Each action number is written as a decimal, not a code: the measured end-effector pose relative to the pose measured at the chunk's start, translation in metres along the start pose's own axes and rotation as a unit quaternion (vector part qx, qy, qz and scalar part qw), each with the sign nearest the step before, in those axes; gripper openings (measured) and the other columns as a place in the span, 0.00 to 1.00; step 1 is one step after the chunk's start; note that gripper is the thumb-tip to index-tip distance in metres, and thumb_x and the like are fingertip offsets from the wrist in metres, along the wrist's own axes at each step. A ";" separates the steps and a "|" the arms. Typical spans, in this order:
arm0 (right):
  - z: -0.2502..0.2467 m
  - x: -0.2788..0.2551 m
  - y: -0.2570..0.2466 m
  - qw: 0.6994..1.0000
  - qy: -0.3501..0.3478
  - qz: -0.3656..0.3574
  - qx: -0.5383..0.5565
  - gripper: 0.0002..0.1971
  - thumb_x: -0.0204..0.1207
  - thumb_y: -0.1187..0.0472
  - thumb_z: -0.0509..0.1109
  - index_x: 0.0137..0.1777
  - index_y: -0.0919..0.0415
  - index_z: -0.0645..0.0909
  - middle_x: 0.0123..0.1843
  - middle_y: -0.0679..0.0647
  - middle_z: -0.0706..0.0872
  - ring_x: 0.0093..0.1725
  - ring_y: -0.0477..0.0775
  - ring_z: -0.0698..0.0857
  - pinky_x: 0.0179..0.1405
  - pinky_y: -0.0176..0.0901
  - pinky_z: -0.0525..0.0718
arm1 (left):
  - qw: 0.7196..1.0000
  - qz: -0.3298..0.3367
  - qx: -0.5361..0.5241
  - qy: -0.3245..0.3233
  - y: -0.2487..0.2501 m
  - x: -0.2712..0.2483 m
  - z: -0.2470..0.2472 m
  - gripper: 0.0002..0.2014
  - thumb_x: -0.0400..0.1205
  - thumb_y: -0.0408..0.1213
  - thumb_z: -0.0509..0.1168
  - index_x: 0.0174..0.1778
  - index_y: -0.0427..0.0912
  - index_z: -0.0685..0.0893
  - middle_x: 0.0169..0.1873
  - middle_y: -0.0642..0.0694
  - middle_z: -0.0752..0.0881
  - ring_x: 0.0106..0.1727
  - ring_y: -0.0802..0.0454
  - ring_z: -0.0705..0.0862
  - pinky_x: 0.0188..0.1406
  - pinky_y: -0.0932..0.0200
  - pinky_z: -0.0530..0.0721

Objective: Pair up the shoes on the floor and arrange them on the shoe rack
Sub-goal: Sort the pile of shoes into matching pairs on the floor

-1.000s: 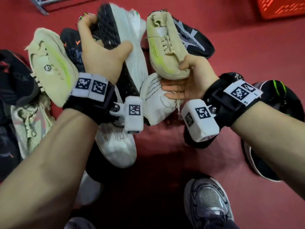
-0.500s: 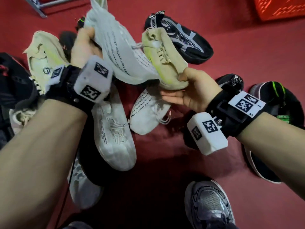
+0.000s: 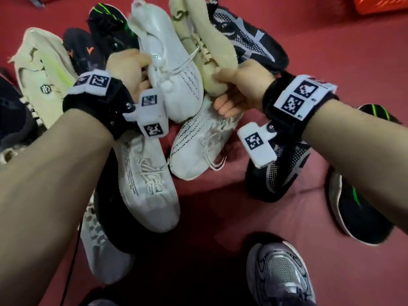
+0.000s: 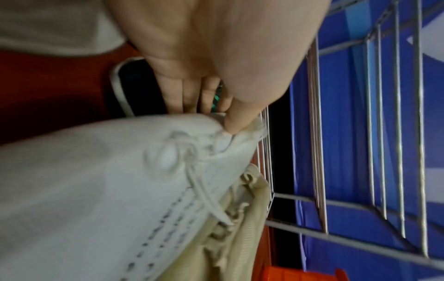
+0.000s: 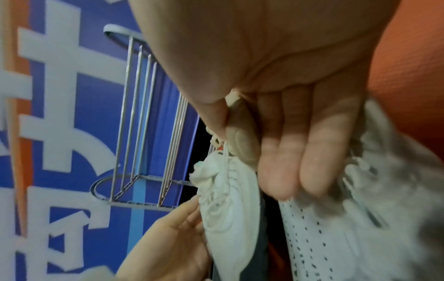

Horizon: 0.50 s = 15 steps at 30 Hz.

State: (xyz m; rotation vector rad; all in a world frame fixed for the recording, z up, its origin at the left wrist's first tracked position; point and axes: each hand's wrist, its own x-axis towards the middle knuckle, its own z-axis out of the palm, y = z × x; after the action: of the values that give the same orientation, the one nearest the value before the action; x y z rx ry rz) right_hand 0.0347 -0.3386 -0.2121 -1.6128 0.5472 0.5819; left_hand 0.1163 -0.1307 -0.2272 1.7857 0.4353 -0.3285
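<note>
My left hand [image 3: 130, 67] grips a white knit shoe [image 3: 170, 74] by its collar and holds it off the floor. The left wrist view shows the thumb [image 4: 238, 117] pressed into the white shoe [image 4: 96, 190] at its opening. My right hand [image 3: 238, 89] grips a cream shoe [image 3: 205, 47] at its heel, and the two shoes touch side by side. On the red floor below lie a matching white shoe [image 3: 198, 146] with dotted lines and a second cream shoe [image 3: 42, 69] at the left. A wire shoe rack [image 4: 360, 171] stands ahead.
Another white shoe [image 3: 150, 184] lies under my left forearm. Black shoes with green marks [image 3: 106, 25] [image 3: 362, 206] and black-grey mesh shoes [image 3: 249, 40] [image 3: 278, 173] lie around. An orange crate [image 3: 384, 5] is at the top right. My own grey sneaker [image 3: 280, 274] is at the bottom.
The left hand has turned the white shoe from sole-up to laces-up and brought it against the cream shoe. The right hand has raised the cream shoe.
</note>
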 end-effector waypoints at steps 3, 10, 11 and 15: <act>-0.004 0.000 0.010 0.998 0.042 -0.028 0.023 0.22 0.84 0.49 0.64 0.51 0.73 0.78 0.25 0.64 0.87 0.19 0.58 0.84 0.21 0.45 0.85 | 1.000 0.016 0.003 0.000 -0.006 0.000 0.000 0.08 0.65 0.29 0.70 0.23 0.45 0.84 0.33 0.38 0.82 0.38 0.45 0.82 0.42 0.48 0.82; -0.067 -0.021 0.047 0.978 0.187 -0.083 -0.044 0.07 0.79 0.62 0.65 0.49 0.64 0.83 0.24 0.61 0.84 0.12 0.52 0.74 0.15 0.35 0.74 | 0.957 0.201 0.185 0.101 0.003 -0.039 0.018 0.15 0.71 0.38 0.66 0.54 0.51 0.82 0.53 0.54 0.82 0.48 0.60 0.79 0.47 0.73 0.75; -0.079 -0.025 0.055 0.968 0.221 -0.083 -0.085 0.07 0.76 0.61 0.67 0.47 0.64 0.84 0.27 0.62 0.85 0.12 0.50 0.74 0.15 0.33 0.72 | 0.952 0.228 0.188 0.082 0.003 -0.052 0.027 0.16 0.71 0.38 0.65 0.55 0.53 0.83 0.57 0.54 0.83 0.52 0.61 0.79 0.52 0.73 0.75; -0.105 -0.050 0.082 0.945 0.285 -0.082 -0.140 0.09 0.70 0.59 0.67 0.43 0.61 0.86 0.28 0.55 0.84 0.15 0.42 0.74 0.16 0.33 0.71 | 0.946 0.256 0.179 -0.082 -0.014 -0.110 0.084 0.10 0.73 0.34 0.66 0.44 0.53 0.86 0.48 0.54 0.88 0.49 0.59 0.86 0.57 0.55 0.84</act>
State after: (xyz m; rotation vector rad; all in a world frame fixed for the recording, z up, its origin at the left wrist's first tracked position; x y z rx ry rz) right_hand -0.0503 -0.4509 -0.2313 -2.0885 0.7669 0.0521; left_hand 0.0123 -0.2218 -0.2123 2.1255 -0.2291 -0.1899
